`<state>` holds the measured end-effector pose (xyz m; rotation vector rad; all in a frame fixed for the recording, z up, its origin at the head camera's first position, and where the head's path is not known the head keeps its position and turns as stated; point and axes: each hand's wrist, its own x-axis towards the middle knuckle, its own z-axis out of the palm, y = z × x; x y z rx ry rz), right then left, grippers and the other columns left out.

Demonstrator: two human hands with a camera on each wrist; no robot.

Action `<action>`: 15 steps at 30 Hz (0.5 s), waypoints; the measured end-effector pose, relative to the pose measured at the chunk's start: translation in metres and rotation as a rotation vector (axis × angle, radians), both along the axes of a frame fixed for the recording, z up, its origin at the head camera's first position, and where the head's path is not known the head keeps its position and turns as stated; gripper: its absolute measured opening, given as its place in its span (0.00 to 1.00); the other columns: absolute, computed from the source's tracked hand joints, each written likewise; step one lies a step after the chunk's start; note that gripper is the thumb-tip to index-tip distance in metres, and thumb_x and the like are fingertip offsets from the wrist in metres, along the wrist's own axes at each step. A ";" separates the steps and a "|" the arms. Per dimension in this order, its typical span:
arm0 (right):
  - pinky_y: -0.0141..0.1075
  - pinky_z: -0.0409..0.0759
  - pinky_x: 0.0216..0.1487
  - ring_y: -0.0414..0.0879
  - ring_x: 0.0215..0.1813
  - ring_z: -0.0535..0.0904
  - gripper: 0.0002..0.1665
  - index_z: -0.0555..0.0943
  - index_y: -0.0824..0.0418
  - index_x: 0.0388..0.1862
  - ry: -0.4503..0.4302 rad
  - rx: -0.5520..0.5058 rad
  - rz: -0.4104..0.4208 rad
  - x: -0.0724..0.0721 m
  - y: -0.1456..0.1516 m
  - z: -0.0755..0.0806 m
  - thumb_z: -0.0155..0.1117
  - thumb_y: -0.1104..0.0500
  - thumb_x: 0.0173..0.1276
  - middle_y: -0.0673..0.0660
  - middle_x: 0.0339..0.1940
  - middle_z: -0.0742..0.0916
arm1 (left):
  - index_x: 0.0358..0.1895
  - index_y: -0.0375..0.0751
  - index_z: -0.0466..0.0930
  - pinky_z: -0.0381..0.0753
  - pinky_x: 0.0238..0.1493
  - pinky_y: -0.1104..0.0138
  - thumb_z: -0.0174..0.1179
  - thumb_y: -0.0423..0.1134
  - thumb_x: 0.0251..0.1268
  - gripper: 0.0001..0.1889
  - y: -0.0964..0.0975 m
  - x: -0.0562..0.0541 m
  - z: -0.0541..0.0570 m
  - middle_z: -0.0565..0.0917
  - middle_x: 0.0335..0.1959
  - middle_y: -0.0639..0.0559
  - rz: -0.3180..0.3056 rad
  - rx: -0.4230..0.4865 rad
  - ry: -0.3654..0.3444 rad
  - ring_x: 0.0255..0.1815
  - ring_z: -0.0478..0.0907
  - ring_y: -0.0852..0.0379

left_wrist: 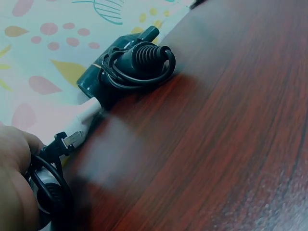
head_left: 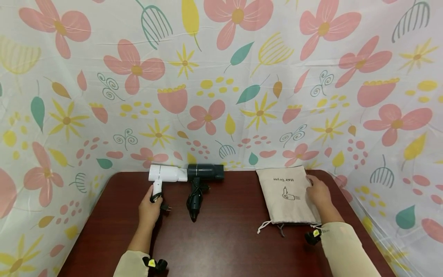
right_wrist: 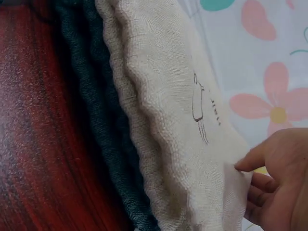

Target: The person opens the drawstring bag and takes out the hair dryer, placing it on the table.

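On the left, a white hair dryer (head_left: 167, 173) lies at the table's back edge, its black cord wrapped about the handle. My left hand (head_left: 149, 207) grips that handle, and the plug (left_wrist: 67, 140) sticks out beside the fingers. Against the white nozzle lies a black hair dryer (head_left: 204, 172), its handle toward me and its cord coiled. At the right, my right hand (head_left: 319, 193) pinches the side edge of a beige drawstring bag (head_left: 277, 204) printed "Hair Dryer", thumb on top and fingers under. A dark green bag (right_wrist: 103, 130) shows beneath it, mostly hidden.
The dark red wooden table (head_left: 221, 242) ends at a flowered cloth (head_left: 207, 77) hanging behind and at both sides. White drawstrings (head_left: 263, 226) trail from the bag's near edge. Each sleeve carries a small black wrist camera (head_left: 155, 264).
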<state>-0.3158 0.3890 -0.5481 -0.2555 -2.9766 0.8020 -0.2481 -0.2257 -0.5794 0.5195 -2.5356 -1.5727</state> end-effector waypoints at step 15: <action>0.69 0.62 0.69 0.81 0.72 0.57 0.32 0.71 0.75 0.68 -0.165 0.116 0.109 0.009 -0.019 0.004 0.56 0.56 0.71 0.85 0.71 0.63 | 0.81 0.42 0.53 0.66 0.70 0.42 0.52 0.39 0.74 0.35 -0.001 0.002 0.003 0.63 0.76 0.29 0.017 -0.093 0.009 0.75 0.63 0.31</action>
